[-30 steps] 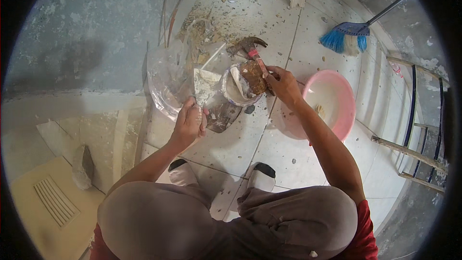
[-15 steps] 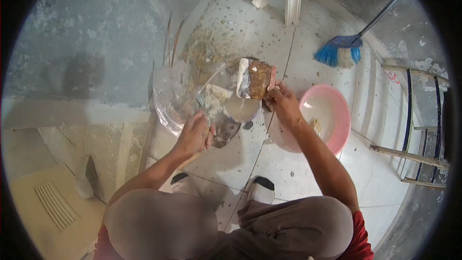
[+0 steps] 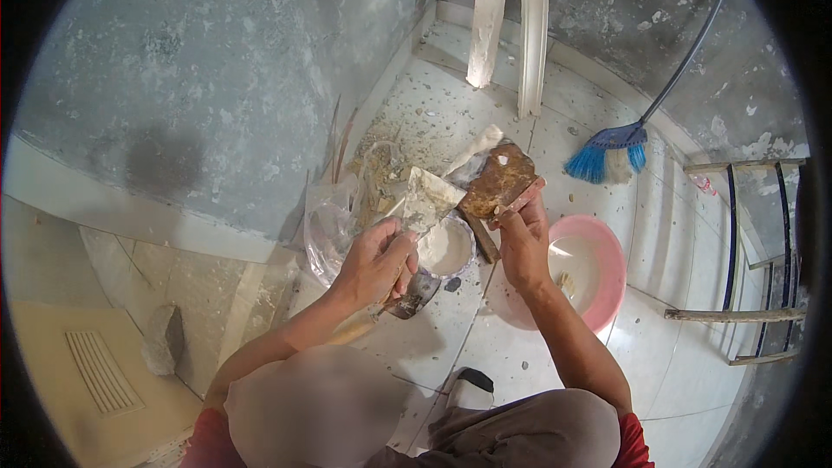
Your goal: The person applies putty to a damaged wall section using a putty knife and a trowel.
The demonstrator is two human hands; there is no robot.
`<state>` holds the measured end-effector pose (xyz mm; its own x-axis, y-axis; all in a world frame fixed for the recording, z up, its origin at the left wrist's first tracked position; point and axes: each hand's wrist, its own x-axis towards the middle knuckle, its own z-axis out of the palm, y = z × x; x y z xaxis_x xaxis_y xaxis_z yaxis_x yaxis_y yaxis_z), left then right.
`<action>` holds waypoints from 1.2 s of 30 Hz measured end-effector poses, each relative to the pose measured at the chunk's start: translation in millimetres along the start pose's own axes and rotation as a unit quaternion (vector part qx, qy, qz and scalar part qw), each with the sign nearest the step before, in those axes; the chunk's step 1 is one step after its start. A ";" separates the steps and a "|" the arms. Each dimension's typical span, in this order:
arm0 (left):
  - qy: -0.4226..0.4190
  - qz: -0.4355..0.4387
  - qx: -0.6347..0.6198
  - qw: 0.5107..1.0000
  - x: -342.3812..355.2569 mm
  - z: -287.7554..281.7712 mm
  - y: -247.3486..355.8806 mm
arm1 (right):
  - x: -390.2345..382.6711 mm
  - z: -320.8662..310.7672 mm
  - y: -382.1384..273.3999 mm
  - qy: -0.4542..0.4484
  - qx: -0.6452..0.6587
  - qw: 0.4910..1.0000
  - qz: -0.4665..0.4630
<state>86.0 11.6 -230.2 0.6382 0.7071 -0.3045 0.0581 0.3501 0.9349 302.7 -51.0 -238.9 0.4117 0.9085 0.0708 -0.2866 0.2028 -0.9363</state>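
The left hand, curled round a scraper, has the blade ahead-right, beside the brown plate lying ahead-left of the right hand's pinched fingers, which grip its edge.

Two hands are in view: one left hand and one right hand. The flat scrapers number two, one pale-crusted scraper and one brown-stained scraper. There is one bowl, one pink basin, one clear plastic bag and one blue-bristled broom. White posts come to two. There is one ladder-like frame, one grey lump, one slotted panel, one sock and two red sleeves. Debris bits are many, too small to count.
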 end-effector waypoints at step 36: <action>0.149 0.564 0.455 0.673 35.3 -28.0 46.7 | -37.0 34.7 -25.5 -0.001 0.254 0.951 0.176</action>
<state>89.7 70.1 -202.3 0.4963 0.3467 0.7959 0.1974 -0.9379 0.2854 264.7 -77.2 -205.7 0.2107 0.9535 -0.2154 -0.7874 0.0350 -0.6154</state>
